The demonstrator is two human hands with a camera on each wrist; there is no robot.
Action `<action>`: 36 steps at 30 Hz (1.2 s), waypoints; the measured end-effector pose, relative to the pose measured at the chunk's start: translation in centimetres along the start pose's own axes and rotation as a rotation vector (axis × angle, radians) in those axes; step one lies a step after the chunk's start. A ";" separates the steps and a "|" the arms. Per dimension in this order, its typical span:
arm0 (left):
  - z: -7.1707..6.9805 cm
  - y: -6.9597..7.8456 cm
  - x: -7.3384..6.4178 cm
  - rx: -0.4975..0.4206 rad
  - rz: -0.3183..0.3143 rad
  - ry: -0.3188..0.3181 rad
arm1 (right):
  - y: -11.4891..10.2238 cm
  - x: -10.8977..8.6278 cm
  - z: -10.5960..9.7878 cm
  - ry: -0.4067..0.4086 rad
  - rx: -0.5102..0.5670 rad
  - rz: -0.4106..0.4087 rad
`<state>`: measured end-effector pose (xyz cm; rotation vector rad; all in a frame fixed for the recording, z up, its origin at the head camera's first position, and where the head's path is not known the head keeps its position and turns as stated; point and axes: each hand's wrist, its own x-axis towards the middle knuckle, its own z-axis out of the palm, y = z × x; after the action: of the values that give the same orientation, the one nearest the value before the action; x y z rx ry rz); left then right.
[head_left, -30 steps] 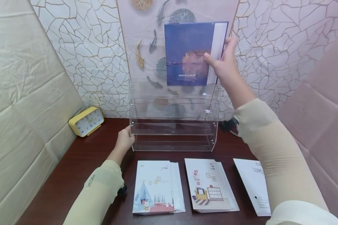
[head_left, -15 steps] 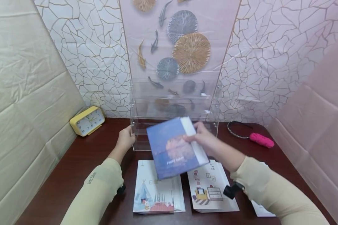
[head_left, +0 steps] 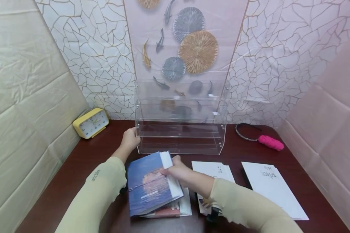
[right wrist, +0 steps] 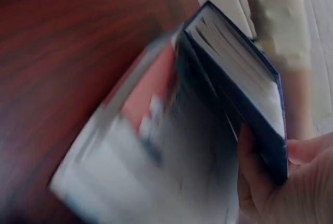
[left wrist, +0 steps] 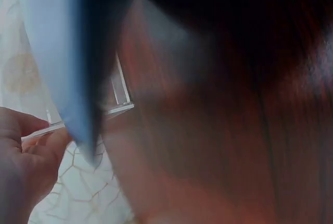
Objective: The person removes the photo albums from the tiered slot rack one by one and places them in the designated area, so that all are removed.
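Note:
My right hand (head_left: 179, 171) grips a blue photo album (head_left: 147, 181) by its white spine side, thumb on the cover and fingers beneath. The album is tilted over a white illustrated album (head_left: 186, 204), hiding most of it. In the right wrist view, its page edges (right wrist: 234, 60) show above the white album (right wrist: 114, 166). My left hand (head_left: 129, 140) pinches the left side panel of a clear acrylic tiered rack (head_left: 179, 152); in the left wrist view, thumb and fingers close on the panel's edge (left wrist: 119, 109). The rack's tiers hold nothing.
Another illustrated album (head_left: 211, 168) lies partly under my right forearm, with a white album (head_left: 275, 191) farther right. A yellow alarm clock (head_left: 91, 123) stands at the back left. At the back right lie a thin dark hoop (head_left: 245, 137) and a pink fuzzy bundle (head_left: 270, 142).
My right hand has brought the photo album down from high above the rack, then leftward over the left illustrated album. My left hand has stayed at the rack's side.

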<state>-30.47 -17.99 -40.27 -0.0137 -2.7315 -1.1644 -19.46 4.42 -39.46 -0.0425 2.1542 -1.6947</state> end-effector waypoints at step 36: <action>-0.6 0.9 0.8 -0.003 -0.161 -0.097 | 0.6 -1.8 12.9 -0.201 -0.278 -0.069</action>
<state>-31.07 -17.84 -39.13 0.1565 -2.8614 -1.2400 -13.48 -6.91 -41.96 -0.3516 2.2375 -1.3493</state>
